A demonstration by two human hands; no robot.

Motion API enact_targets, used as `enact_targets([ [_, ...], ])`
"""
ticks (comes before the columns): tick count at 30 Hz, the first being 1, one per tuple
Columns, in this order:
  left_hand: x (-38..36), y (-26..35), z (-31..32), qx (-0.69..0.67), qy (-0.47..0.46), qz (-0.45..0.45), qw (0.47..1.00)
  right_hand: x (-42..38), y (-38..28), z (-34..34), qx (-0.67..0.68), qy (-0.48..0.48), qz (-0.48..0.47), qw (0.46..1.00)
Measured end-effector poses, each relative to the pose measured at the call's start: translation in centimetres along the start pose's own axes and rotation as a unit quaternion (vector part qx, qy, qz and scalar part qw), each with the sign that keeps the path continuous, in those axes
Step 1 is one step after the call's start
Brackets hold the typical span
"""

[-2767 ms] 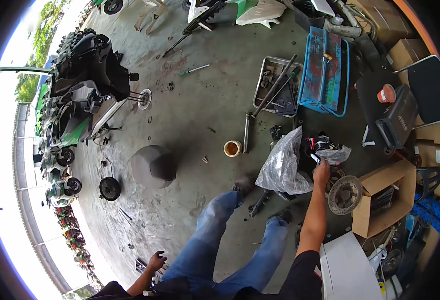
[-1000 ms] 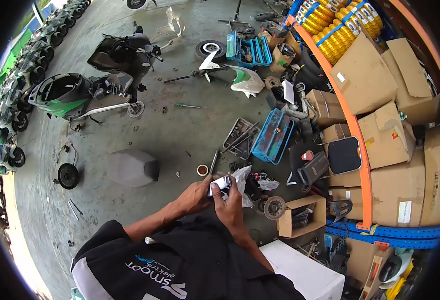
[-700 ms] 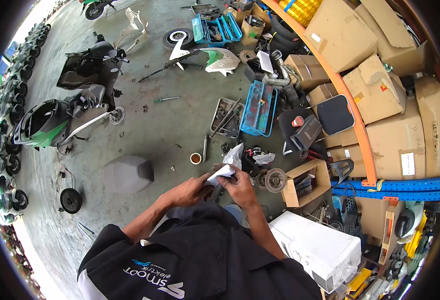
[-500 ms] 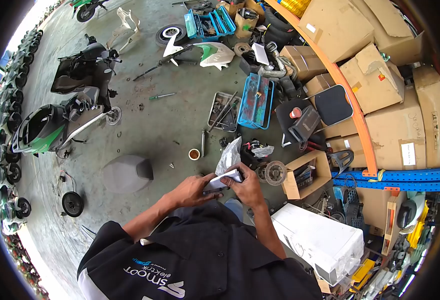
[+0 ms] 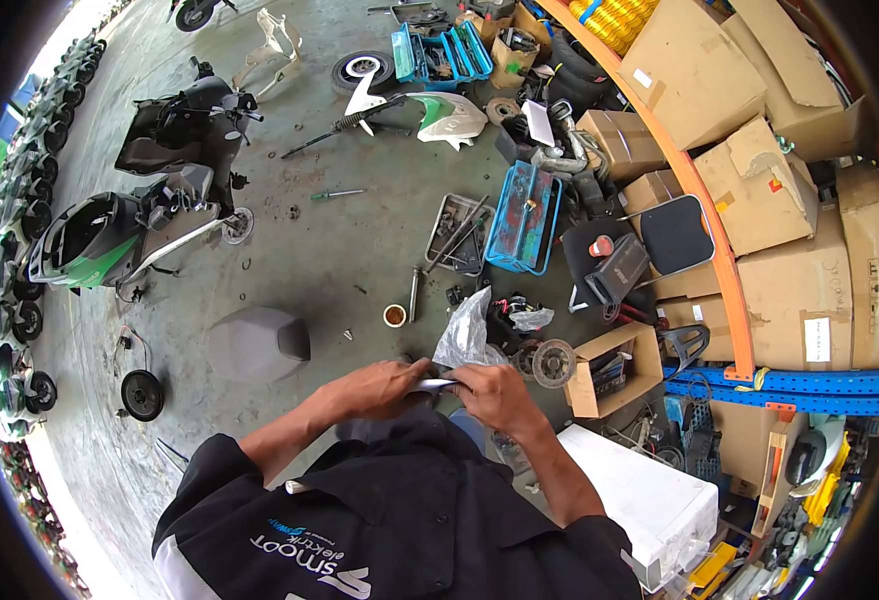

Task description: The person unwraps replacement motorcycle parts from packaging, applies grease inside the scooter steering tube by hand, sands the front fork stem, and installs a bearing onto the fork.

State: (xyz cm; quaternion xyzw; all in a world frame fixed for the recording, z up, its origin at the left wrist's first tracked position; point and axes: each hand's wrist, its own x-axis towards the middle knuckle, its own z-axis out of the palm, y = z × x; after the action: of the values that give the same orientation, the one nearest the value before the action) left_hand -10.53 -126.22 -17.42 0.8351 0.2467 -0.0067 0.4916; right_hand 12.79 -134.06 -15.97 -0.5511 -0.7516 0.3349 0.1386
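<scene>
My left hand (image 5: 388,388) and my right hand (image 5: 500,400) are close together in front of my body, fingers bent. Between them they grip a thin, flat white piece that looks like folded paper (image 5: 436,384), with only a narrow strip showing between the fingers. Just beyond the fingertips is a crumpled clear plastic bag (image 5: 466,330), which the fingers overlap in this view. Brake discs (image 5: 554,363) lie on the floor to the right of the bag. A round cup-like container (image 5: 394,316) and a metal tube (image 5: 415,294) stand further forward.
A grey scooter seat (image 5: 259,343) lies on the floor at left, near a partly dismantled scooter (image 5: 90,240). Blue toolboxes (image 5: 522,218), an open cardboard box (image 5: 590,398) and a white box (image 5: 650,500) stand at right, below shelving stacked with cartons (image 5: 800,300).
Both hands have turned and levelled out, so less of the white piece shows and it is seen nearly edge-on. The whole view has shifted slightly.
</scene>
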Motion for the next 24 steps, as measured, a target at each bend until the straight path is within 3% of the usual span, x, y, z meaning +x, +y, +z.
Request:
enact_targets([
  [2,-0.2,-0.2,-0.5,0.008,-0.009,-0.014,1.0,0.7,-0.8,-1.2,0.029,0.0,0.023,0.999],
  [4,-0.4,-0.4,-1.0,-0.014,-0.045,-0.017,0.999,1.3,-1.9,-1.6,0.145,0.12,-0.029,0.982],
  [6,-0.7,0.0,-3.1,-0.148,-0.084,-0.062,0.983,1.2,-1.1,-2.2,0.224,0.088,0.052,0.969],
  [7,-0.8,-0.3,-3.4,-0.153,-0.082,-0.041,0.984,1.1,-0.8,-2.1,0.263,0.081,0.1,0.956],
  [8,-0.8,-0.8,-3.7,-0.159,-0.077,-0.026,0.984,1.0,-0.1,-1.1,0.314,0.098,0.128,0.936],
  [9,-2.1,-1.1,-3.3,-0.195,-0.046,-0.026,0.979,1.9,-1.9,-0.8,0.441,0.216,0.095,0.866],
  [10,-1.1,-1.1,-4.6,-0.201,-0.023,0.004,0.979,2.3,-2.5,-0.8,0.472,0.22,0.059,0.852],
  [11,-1.0,-1.2,-5.1,-0.187,-0.025,0.031,0.982,2.3,-2.8,-1.0,0.488,0.214,0.042,0.845],
  [12,-1.0,-1.2,-5.4,-0.169,-0.029,0.063,0.983,2.5,-3.0,-0.9,0.43,0.225,0.05,0.873],
  [15,-1.7,0.0,-7.0,-0.199,-0.069,0.03,0.977,2.2,-5.4,-1.6,0.431,0.247,0.075,0.865],
  [16,-2.0,0.1,-7.5,-0.21,-0.096,0.008,0.973,1.9,-6.3,-2.0,0.424,0.291,0.057,0.856],
  [17,-2.4,-1.7,-7.1,-0.229,-0.083,0.073,0.967,1.4,-7.0,-2.6,0.417,0.335,0.039,0.844],
  [18,-3.4,-1.2,-8.9,-0.172,-0.071,0.078,0.979,-0.1,-7.3,-3.5,0.31,0.363,-0.044,0.877],
  [19,-4.5,-1.3,-10.5,-0.143,-0.075,0.108,0.981,-1.2,-9.0,-5.1,0.293,0.366,-0.15,0.87],
  [21,-6.9,1.2,-13.7,-0.154,-0.149,0.161,0.963,-2.3,-10.9,-6.6,0.392,0.276,-0.362,0.8],
  [22,-7.2,3.2,-14.8,-0.169,-0.207,0.248,0.931,-2.7,-12.8,-7.5,0.414,0.22,-0.373,0.801],
  [23,-7.6,5.3,-14.9,-0.116,-0.226,0.26,0.932,-3.0,-14.6,-8.4,0.435,0.164,-0.378,0.8],
  [24,-7.7,6.6,-14.5,-0.062,-0.242,0.272,0.929,-3.4,-16.1,-8.2,0.36,0.15,-0.348,0.853],
])
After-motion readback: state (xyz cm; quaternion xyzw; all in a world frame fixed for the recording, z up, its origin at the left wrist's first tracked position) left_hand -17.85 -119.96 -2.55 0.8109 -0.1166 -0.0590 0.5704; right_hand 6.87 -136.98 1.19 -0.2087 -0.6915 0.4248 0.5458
